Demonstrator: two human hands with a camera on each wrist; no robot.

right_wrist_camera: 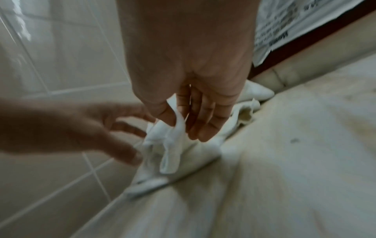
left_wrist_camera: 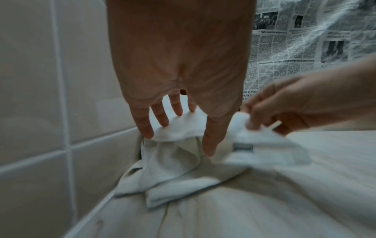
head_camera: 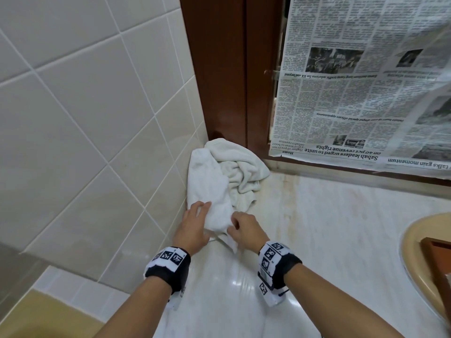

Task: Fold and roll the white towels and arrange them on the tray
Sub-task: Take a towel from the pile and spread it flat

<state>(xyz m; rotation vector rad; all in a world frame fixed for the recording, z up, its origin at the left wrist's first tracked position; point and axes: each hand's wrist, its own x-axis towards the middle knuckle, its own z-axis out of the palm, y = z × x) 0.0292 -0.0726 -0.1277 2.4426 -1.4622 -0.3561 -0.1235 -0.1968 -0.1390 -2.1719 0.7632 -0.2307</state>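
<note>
A crumpled heap of white towels (head_camera: 227, 172) lies in the corner where the tiled wall meets the counter. Its near end (left_wrist_camera: 173, 169) reaches toward me. My left hand (head_camera: 197, 215) rests on that end with straight fingers (left_wrist_camera: 146, 128), thumb spread apart. My right hand (head_camera: 234, 225) pinches a towel edge (right_wrist_camera: 173, 154) between thumb and fingers (right_wrist_camera: 201, 125), lifting it slightly off the counter. A brown wooden tray (head_camera: 439, 259) shows partly at the right edge, sitting in a beige basin (head_camera: 412, 242).
The pale marble counter (head_camera: 329, 228) stretches from the towels to the basin. Tiled wall (head_camera: 97, 118) stands close on the left. A dark wooden frame (head_camera: 227, 69) and taped newspaper (head_camera: 366, 81) close off the back.
</note>
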